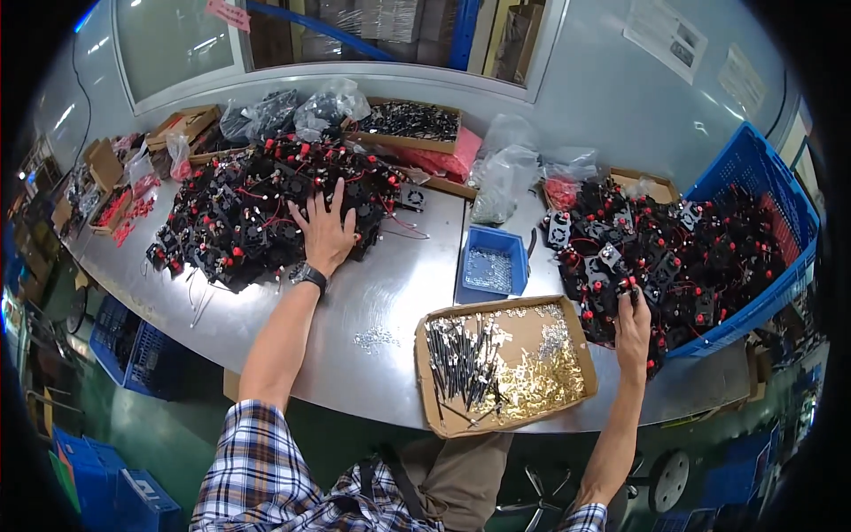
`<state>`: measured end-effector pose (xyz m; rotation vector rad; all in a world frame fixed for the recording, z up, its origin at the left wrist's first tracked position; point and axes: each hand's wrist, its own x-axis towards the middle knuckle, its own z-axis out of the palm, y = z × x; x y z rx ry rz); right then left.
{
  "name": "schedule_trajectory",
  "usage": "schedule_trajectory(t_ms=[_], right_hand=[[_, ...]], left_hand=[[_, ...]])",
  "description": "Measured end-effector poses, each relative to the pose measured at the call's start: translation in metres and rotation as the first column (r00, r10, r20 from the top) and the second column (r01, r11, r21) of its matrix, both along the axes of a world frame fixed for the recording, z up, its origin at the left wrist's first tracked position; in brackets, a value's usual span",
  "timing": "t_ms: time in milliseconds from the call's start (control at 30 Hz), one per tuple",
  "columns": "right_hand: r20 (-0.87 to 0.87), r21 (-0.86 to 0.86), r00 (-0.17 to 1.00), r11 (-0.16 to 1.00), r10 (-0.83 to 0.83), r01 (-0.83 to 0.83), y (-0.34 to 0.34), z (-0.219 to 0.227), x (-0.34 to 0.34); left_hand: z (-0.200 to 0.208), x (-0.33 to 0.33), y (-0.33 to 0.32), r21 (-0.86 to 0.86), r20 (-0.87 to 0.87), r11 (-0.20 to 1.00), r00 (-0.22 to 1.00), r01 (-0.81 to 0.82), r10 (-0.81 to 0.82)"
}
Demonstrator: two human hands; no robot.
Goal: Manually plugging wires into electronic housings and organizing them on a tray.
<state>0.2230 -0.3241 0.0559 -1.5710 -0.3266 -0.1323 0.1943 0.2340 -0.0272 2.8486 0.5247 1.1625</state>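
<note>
Black-and-red assemblies [244,217] lie heaped under my wide-spread left hand [328,239]. My right hand [632,332] touches another such heap [678,262]; whether it grips anything, I cannot tell.

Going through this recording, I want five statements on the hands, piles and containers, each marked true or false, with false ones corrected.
1. The left hand is on the left pile of black and red parts. True.
2. The cardboard tray holds thin black pieces and gold pieces. True.
3. Both hands are in the tray. False: neither is; the right hand is at the right pile.
4. The small blue bin is beyond the tray. True.
5. A watch circles the right wrist. False: the dark watch is on the left.
</note>
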Motion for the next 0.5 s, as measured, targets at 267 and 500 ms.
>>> schedule_trajectory(t_ms=[267,500], right_hand=[[0.077,0.223,0.996,0.975,-0.035,0.017,-0.039,0.004,-0.011],[-0.03,0.159,0.991,0.979,0.133,-0.127,0.034,0.026,-0.117]], left_hand=[[0.028,-0.023,0.0,-0.161,-0.361,0.987,0.931,-0.005,-0.054],[0.074,-0.117,-0.07,-0.377,0.057,0.85,0.925,0.367,-0.375]])
